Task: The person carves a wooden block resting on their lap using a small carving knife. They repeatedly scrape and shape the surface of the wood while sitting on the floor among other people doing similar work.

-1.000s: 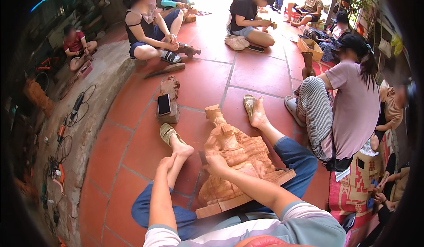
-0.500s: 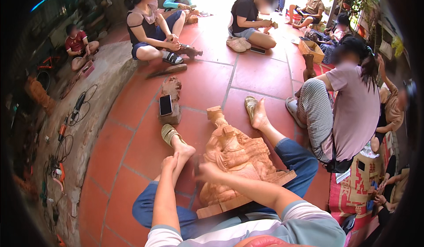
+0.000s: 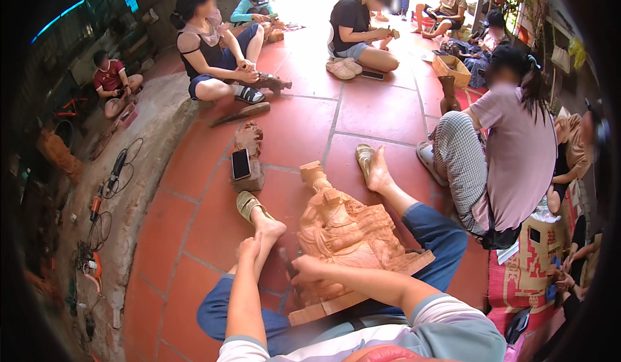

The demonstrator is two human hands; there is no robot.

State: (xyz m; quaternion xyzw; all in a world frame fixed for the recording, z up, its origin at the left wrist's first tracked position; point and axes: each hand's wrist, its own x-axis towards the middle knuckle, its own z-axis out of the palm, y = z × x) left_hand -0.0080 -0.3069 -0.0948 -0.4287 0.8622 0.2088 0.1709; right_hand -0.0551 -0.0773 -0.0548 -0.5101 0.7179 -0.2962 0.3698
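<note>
Right fingers [image 3: 306,271] slid lower

They curl round a thin dark tool [image 3: 286,260], by the orange-brown carved wooden statue [image 3: 352,229] between the legs; its low left side seems worked now. Left fingers [image 3: 248,248] hold the bare left shin [image 3: 265,246].

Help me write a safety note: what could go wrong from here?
The dark slim object in the right hand is near the left hand and bare left lower leg; if hard-edged, a slip might scrape them or nick the carved wooden figure. The smartphone rests on a rough wood block, near the left sandal, so a kick could knock it off.
</note>
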